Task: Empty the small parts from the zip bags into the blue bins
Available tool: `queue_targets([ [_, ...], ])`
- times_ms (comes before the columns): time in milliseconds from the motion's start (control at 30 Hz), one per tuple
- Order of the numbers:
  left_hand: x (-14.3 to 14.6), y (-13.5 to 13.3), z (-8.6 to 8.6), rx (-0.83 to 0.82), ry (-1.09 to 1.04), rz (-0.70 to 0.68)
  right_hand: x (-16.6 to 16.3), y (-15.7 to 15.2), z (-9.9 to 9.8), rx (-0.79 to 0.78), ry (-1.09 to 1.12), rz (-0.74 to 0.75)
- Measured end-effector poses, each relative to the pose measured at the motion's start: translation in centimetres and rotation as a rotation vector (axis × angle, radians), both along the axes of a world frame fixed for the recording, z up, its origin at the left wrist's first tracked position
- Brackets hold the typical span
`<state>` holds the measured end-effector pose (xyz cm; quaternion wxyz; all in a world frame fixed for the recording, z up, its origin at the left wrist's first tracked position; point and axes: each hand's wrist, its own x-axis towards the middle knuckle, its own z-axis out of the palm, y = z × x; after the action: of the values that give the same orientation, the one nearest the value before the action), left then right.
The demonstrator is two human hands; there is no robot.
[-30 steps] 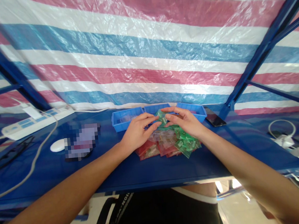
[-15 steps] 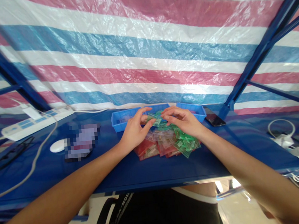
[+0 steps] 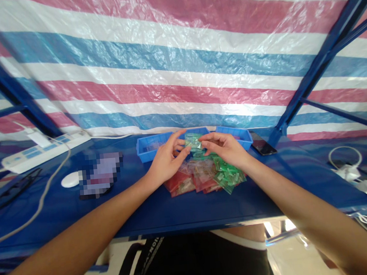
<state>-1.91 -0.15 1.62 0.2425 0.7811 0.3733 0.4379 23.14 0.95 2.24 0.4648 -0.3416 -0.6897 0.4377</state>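
Between my hands, raised over the pile, is a small green-tinted clear plastic bag (image 3: 193, 142). My left hand (image 3: 169, 155) pinches its left side between thumb and fingers. Its right edge is in the fingertips of my right hand (image 3: 224, 147). Below lie red plastic bags (image 3: 181, 184), clear bags (image 3: 202, 170) and green plastic bags (image 3: 230, 174), heaped together with small pieces inside that I cannot make out. Behind my hands stand blue plastic bins, a left one (image 3: 143, 153) and a right one (image 3: 246, 137), partly hidden by my hands.
A dark phone (image 3: 263, 143) lies right of the bins. On the left are a white power strip (image 3: 46, 151), a white rounded object (image 3: 71, 180), a pixelated item (image 3: 101, 174) and a cable (image 3: 44, 196). A white charger with cable (image 3: 348, 170) sits at right. Striped sheeting (image 3: 178, 78) hangs behind.
The green-tinted bag has turned so its flat face shows more fully between my hands. My left fingers have shifted slightly; the pile and bins look the same.
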Motion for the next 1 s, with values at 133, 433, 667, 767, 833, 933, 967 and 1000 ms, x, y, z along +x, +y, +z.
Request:
queue_targets([
  [133, 0.0, 0.0, 0.1, 0.082, 0.031, 0.018, 0.4, 0.5, -0.2, -0.020, 0.076, -0.053],
  [433, 0.2, 0.0, 0.0, 0.160, 0.160, -0.003, 0.6, 1.3, -1.0, 0.016, 0.071, -0.190],
  [667, 0.0, 0.1, -0.1, 0.162, 0.281, -0.020, 0.7, 1.0, -0.8, 0.176, -0.126, -0.151],
  [767, 0.0, 0.2, -0.4, 0.213, 0.346, -0.086, 0.7, 1.2, -0.9, 0.162, -0.116, -0.158],
  [833, 0.0, 0.3, -0.6, 0.239, 0.378, -0.136, 0.8, 1.3, -0.9, 0.152, -0.104, -0.165],
  [933, -0.1, 0.4, -1.1, 0.230, 0.433, -0.174, 0.8, 1.2, -0.7, 0.142, -0.119, -0.183],
  [967, -0.1, 0.5, -1.2, 0.224, 0.457, -0.183, 0.8, 1.1, -0.6, 0.140, -0.125, -0.186],
  [1000, -0.2, 0.5, -1.4, 0.217, 0.483, -0.191, 0.8, 1.1, -0.6, 0.141, -0.129, -0.188],
])
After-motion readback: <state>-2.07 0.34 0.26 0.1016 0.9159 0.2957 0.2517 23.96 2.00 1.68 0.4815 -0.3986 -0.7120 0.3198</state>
